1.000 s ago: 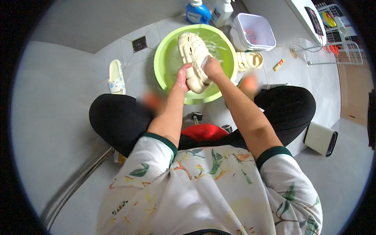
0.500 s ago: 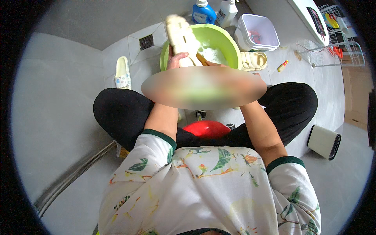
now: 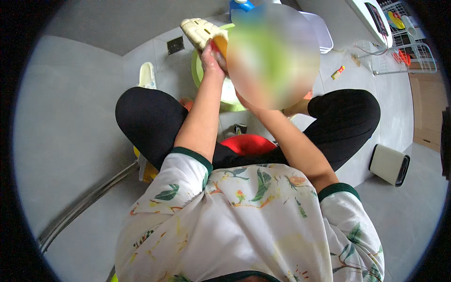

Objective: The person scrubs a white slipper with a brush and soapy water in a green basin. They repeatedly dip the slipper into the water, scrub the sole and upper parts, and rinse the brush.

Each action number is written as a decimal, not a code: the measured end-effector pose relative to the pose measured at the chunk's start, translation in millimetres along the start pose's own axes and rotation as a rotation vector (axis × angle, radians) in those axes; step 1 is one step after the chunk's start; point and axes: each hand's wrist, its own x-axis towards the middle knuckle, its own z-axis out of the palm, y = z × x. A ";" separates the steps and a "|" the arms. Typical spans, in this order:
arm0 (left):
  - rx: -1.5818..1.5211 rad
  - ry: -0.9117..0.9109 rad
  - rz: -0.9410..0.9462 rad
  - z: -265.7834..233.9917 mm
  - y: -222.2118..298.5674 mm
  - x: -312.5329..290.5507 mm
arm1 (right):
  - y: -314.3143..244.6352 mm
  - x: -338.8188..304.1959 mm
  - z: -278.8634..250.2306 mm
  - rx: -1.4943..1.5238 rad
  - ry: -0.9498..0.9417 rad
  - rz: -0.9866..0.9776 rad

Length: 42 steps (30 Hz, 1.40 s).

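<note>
A cream slipper [image 3: 199,31] is held up over the left rim of a light green basin [image 3: 233,107], its far end tilted to the left. My left hand [image 3: 214,62] is closed around its near end. An orange-yellow piece [image 3: 220,46] with a bit of red lies against the slipper by my left fingers; its kind is not clear. A blurred patch covers most of the basin and nearly all of my right hand [image 3: 245,99], so its fingers are hidden.
On the left floor lies a patterned slipper [image 3: 147,75], near a drain [image 3: 175,45]. At the back are a blue bottle [image 3: 241,6] and a white tub [image 3: 320,32]. A small brush [image 3: 338,73] and wire rack [image 3: 408,58] are right. Below is a red seat-like thing [image 3: 249,144].
The cream slipper has swung leftward and tilted more, with my left hand going up along with it. The orange-yellow piece has shifted left and up against the slipper.
</note>
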 end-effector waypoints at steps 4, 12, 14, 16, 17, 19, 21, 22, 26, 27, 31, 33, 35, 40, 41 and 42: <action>0.019 -0.111 -0.089 14.7 17.4 -2.8 | 4.0 -47.5 -21.2 0.026 -0.198 0.122; -0.036 -0.184 -0.041 19.7 20.9 -11.4 | 14.8 -20.6 -23.9 0.025 -0.166 0.120; -0.142 -0.162 -0.095 31.4 29.0 -13.6 | 31.0 -32.4 -20.5 0.029 -0.113 0.057; -0.124 -0.133 -0.133 41.6 20.7 -25.2 | 24.8 -21.5 -19.0 0.028 -0.107 0.119; -0.128 -0.090 -0.097 39.3 11.4 -26.6 | 23.6 -4.1 -13.5 0.016 -0.040 0.077; -0.135 -0.040 -0.085 37.9 9.7 -26.9 | 24.4 13.8 -9.2 -0.012 -0.053 0.094; -0.224 -0.152 -0.129 27.6 18.2 -16.6 | 27.9 4.5 -8.3 0.009 -0.078 0.076; -0.225 -0.153 -0.106 16.3 21.7 -4.6 | 27.4 -12.4 -8.5 0.045 -0.090 0.047; -0.236 -0.131 -0.108 20.1 4.3 -9.2 | 32.1 -17.2 -3.4 0.117 -0.028 0.150; -0.210 -0.084 -0.054 27.2 -1.9 -18.5 | 29.3 1.6 -5.6 0.156 0.002 0.235; -0.264 -0.243 -0.103 24.2 11.9 -27.2 | 24.9 25.9 -23.7 0.357 -0.173 0.507; -0.258 -0.249 -0.134 20.1 22.0 -24.6 | 20.5 14.0 -36.6 0.392 -0.280 0.463; -0.176 -0.246 -0.192 24.4 19.7 -32.8 | 31.5 13.4 -39.3 0.410 -0.260 0.362; -0.309 -0.410 -0.269 7.2 13.9 -47.8 | 20.9 62.5 -28.7 0.147 -0.371 0.377; -0.235 -0.376 -0.274 9.6 5.6 -49.0 | 18.9 79.4 -24.1 0.088 -0.338 0.406; -0.150 -0.344 -0.279 14.8 -2.9 -49.9 | 24.4 98.9 -19.2 0.038 -0.300 0.438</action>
